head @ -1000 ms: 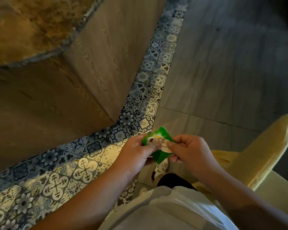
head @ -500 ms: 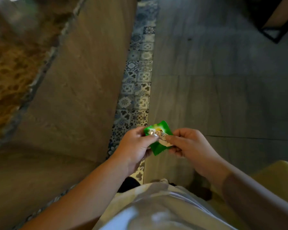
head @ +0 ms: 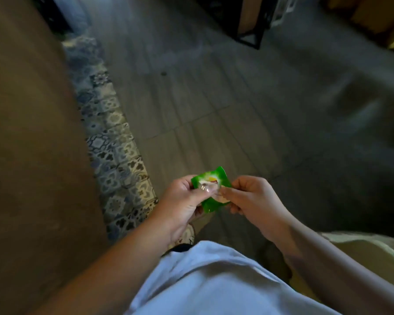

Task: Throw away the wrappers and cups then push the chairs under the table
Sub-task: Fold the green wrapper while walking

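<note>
A small green wrapper [head: 210, 187] with a pale printed middle is held in front of my body, low in the head view. My left hand [head: 184, 202] pinches its left side with thumb on top. Its right side is pinched by my right hand [head: 251, 202]. Both hands are close together above the grey floor. No cup and no bin are in view.
A tall brown wall or counter side [head: 32, 155] fills the left. A strip of patterned blue tiles [head: 114, 142] runs along its foot. Grey plank floor [head: 214, 98] stretches ahead. Black furniture legs [head: 250, 35] stand at the far top. A yellowish chair seat [head: 369, 253] lies at lower right.
The view has swung to the right and forward; the brown counter top has left the frame and dark furniture legs have come in at the top. Both hands still pinch the wrapper.
</note>
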